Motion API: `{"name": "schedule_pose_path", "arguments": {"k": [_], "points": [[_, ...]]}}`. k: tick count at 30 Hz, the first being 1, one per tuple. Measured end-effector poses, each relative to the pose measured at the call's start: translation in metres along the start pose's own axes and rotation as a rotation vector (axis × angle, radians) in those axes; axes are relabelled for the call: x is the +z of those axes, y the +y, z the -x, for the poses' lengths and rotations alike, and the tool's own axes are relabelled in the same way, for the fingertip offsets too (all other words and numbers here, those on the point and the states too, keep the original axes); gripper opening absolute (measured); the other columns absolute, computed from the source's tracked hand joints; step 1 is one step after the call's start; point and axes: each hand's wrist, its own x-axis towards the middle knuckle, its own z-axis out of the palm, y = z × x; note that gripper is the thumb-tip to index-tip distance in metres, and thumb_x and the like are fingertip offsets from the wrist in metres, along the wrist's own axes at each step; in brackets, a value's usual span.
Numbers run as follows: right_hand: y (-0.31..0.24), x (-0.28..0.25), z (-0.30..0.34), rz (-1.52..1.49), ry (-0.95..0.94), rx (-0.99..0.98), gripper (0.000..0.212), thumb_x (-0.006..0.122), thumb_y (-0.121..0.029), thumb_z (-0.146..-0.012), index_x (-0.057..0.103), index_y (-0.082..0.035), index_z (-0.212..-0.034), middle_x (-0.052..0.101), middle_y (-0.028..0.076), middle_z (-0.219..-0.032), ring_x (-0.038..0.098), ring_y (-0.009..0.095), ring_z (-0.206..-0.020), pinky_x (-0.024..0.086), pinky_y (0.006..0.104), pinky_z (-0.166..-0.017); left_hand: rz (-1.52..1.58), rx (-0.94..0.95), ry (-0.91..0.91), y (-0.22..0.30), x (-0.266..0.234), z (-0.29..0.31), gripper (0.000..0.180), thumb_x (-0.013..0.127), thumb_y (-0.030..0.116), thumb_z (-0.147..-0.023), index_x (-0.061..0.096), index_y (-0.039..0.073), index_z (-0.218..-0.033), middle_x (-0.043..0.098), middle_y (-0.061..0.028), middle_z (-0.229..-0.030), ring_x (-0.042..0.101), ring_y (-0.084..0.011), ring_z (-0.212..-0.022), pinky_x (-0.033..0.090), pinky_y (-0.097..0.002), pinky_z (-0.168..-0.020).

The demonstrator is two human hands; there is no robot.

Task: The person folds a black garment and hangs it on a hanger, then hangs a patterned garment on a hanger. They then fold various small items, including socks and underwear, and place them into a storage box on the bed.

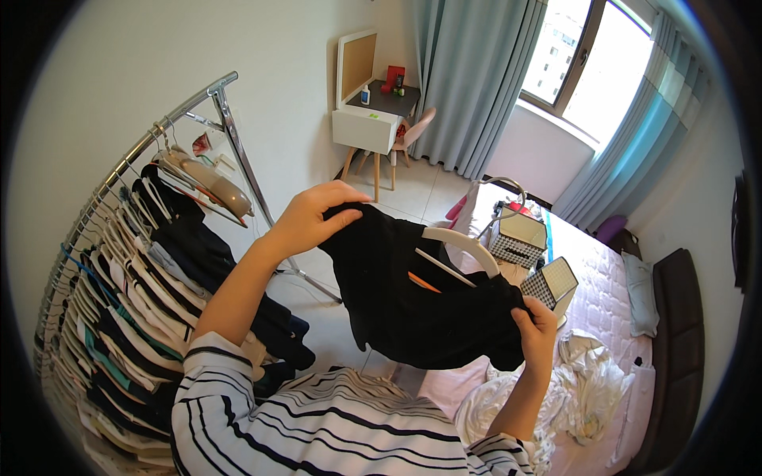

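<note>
**One black garment, two hands, one white hanger**

You have both hands raised at centre. Left hand (329,213): fingers and thumb closed on the left end of one black garment (397,309). Right hand (537,327): gripping its right end, thumb on the near side. Garment hangs between the two, in front of your chest, clear of the bed (595,289).

One white hanger (468,240) sits in its opening, metal hook up on the far side. Two strips show lower in that opening, one pale, one orange; cannot tell what they are.

To your left: one metal rack (194,100), tightly packed with hung clothes (131,305), too crowded to count.

To your right, on the bed: two checked boxes, one farther (517,247), one nearer (552,279); one pillow (640,295) at far right; crumpled white fabric (587,381) near.

Far side: one desk (365,128), one chair (417,131), two curtains (476,79), one window (567,47).
</note>
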Motion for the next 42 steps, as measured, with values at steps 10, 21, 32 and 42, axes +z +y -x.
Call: {"name": "schedule_pose_path", "arguments": {"k": [10, 21, 32, 42], "points": [[0.003, -0.014, 0.002, -0.057, 0.021, 0.021, 0.017, 0.060, 0.000, -0.081, 0.063, 0.006, -0.097, 0.062, 0.000, -0.085, 0.054, 0.007, -0.077, 0.042, 0.0200, -0.070, 0.095, -0.184, -0.082, -0.037, -0.022, 0.013, 0.017, 0.065, 0.009, -0.082, 0.065, 0.002, -0.098, 0.061, -0.0041, -0.089, 0.054, -0.0139, -0.078, 0.042, -0.0244, -0.071], [0.008, -0.019, -0.002, -0.059, -0.007, 0.055, 0.015, 0.060, -0.001, -0.083, 0.062, 0.006, -0.096, 0.060, -0.001, -0.085, 0.053, 0.006, -0.077, 0.041, 0.0199, -0.070, 0.345, -0.264, 0.586, -0.062, -0.021, 0.006, 0.008, 0.057, 0.003, -0.086, 0.060, 0.003, -0.093, 0.055, 0.0009, -0.078, 0.049, -0.0051, -0.069, 0.039, -0.0185, -0.062], [0.004, 0.035, -0.037, -0.165, 0.003, 0.005, 0.016, 0.062, -0.001, -0.081, 0.063, 0.006, -0.095, 0.059, -0.001, -0.080, 0.051, 0.006, -0.074, 0.041, 0.0196, -0.067, -0.372, 0.080, 0.142, -0.012, -0.014, -0.006, 0.030, 0.062, 0.021, -0.084, 0.059, 0.008, -0.110, 0.059, -0.0119, -0.102, 0.054, -0.0308, -0.100, 0.043, -0.0371, -0.088], [-0.042, 0.115, -0.114, -0.122, -0.419, -0.007, 0.028, 0.061, -0.006, -0.083, 0.058, 0.004, -0.109, 0.061, 0.002, -0.092, 0.054, 0.010, -0.086, 0.041, 0.0222, -0.079, -0.796, -0.401, -0.454, -0.049, -0.100, -0.053, 0.020, 0.065, 0.027, -0.077, 0.068, 0.015, -0.093, 0.066, -0.0064, -0.086, 0.062, -0.0263, -0.087, 0.048, -0.0385, -0.071]]}}
